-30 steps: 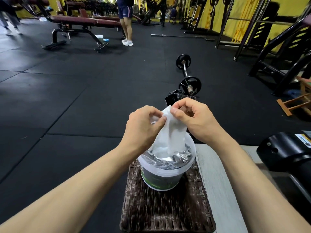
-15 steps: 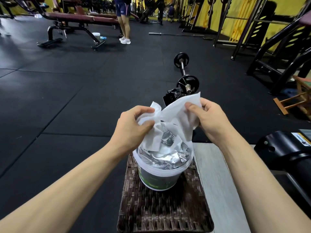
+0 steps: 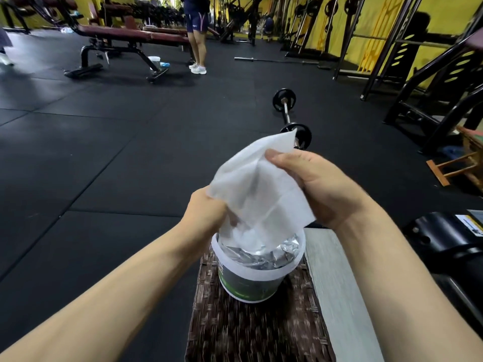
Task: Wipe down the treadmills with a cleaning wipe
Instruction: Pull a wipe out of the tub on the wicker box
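Note:
A white cleaning wipe is stretched open above a white tub with a green and black label and a crumpled foil liner. My left hand grips the wipe's lower left edge just over the tub's rim. My right hand pinches the wipe's upper right part, thumb on top, higher than the left hand. The wipe's bottom still hangs into the tub. At the right edge sits a black rounded machine part with a yellow label, possibly a treadmill.
The tub stands on a brown woven mat beside a pale grey strip. A barbell lies on the black rubber floor ahead. A bench and a standing person are far off; racks and a wooden stool fill the right.
Both hands have pulled the wipe up and spread it wider. My right hand rose up and right, and my left hand dropped toward the tub's rim. The camera view shifted slightly.

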`<action>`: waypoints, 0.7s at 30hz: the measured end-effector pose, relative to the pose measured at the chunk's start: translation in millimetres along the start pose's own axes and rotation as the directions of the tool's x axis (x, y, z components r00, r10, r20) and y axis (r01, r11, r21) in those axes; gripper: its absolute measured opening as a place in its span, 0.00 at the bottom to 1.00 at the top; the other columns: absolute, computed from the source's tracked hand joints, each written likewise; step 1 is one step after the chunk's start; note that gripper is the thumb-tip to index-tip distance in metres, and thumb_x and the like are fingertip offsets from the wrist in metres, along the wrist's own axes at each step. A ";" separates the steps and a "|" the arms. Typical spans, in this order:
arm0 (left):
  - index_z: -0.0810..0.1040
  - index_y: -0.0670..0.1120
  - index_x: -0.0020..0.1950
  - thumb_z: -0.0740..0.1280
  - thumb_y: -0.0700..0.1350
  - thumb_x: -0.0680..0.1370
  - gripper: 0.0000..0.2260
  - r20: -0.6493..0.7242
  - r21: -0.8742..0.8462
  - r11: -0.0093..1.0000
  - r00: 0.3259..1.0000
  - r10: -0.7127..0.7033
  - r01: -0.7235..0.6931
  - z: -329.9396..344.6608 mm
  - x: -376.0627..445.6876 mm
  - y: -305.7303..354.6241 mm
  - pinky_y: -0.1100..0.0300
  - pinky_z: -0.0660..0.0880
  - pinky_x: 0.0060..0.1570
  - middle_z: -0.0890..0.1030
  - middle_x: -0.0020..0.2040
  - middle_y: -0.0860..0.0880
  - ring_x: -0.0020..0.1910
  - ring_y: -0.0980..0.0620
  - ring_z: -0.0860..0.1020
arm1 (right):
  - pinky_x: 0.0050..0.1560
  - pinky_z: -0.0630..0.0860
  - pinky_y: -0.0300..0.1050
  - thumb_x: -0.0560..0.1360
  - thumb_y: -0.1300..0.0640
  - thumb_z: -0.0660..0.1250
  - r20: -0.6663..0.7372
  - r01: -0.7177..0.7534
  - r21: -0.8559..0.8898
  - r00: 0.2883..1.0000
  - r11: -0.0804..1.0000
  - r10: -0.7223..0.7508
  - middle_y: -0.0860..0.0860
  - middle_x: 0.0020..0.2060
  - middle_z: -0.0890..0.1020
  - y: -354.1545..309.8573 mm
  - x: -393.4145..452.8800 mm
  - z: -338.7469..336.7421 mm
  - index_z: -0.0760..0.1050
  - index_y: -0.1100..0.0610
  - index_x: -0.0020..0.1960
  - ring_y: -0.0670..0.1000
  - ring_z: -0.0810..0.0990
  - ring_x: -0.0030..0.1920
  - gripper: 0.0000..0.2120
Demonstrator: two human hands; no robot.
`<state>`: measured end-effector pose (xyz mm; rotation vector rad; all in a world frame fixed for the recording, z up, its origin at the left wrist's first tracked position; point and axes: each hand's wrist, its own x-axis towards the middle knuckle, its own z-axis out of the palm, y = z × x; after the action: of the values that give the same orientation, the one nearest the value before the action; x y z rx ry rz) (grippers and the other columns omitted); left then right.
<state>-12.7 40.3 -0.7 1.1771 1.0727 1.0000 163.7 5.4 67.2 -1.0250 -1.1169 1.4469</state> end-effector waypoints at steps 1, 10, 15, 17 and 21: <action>0.81 0.39 0.49 0.66 0.32 0.64 0.15 0.053 -0.066 0.998 0.999 -0.006 0.010 0.6 0.7 1.2 0.56 0.74 0.35 0.81 0.41 0.39 0.39 0.47 0.78 | 0.46 0.79 0.50 0.78 0.56 0.69 -0.061 -0.009 -0.034 0.998 0.999 0.007 0.62 0.46 0.82 8.4 6.4 0.8 0.79 0.69 0.54 0.58 0.81 0.44 0.15; 0.86 0.48 0.36 0.65 0.52 0.82 0.19 0.028 -0.462 0.866 0.979 -0.203 0.193 3.5 4.2 3.4 0.59 0.79 0.43 0.85 0.41 0.48 0.36 0.50 0.84 | 0.43 0.75 0.51 0.75 0.56 0.73 -0.352 -0.158 -0.401 0.936 0.903 0.007 0.63 0.47 0.85 46.8 25.1 -10.0 0.83 0.65 0.49 0.54 0.80 0.39 0.12; 0.82 0.39 0.65 0.68 0.70 0.72 0.37 0.241 -0.307 0.920 0.955 -0.174 0.245 -2.7 -6.5 10.0 0.44 0.76 0.65 0.83 0.61 0.37 0.61 0.40 0.82 | 0.41 0.73 0.50 0.74 0.55 0.73 -0.415 -0.152 -0.411 0.909 0.899 -0.036 0.59 0.38 0.82 53.2 28.6 -11.6 0.80 0.70 0.49 0.53 0.77 0.38 0.16; 0.83 0.40 0.61 0.75 0.52 0.75 0.20 0.184 -0.188 0.973 0.978 -0.098 0.133 -1.1 -7.7 7.0 0.49 0.81 0.56 0.85 0.57 0.38 0.52 0.44 0.85 | 0.40 0.72 0.50 0.70 0.52 0.74 -0.418 -0.157 -0.401 0.908 0.903 -0.028 0.57 0.37 0.79 54.6 29.7 -12.7 0.78 0.70 0.47 0.53 0.76 0.38 0.20; 0.84 0.38 0.52 0.63 0.31 0.79 0.10 0.075 -0.178 0.981 0.995 -0.066 0.078 1.1 -11.8 6.4 0.56 0.83 0.43 0.87 0.49 0.39 0.43 0.48 0.85 | 0.49 0.81 0.53 0.64 0.36 0.74 -0.381 -0.288 -0.340 0.913 0.895 0.148 0.56 0.44 0.85 57.5 29.5 -13.4 0.82 0.59 0.48 0.53 0.82 0.43 0.27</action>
<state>-14.3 29.4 7.0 1.0107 0.9430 0.9722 160.6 31.9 6.9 -1.6700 -1.0717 1.1690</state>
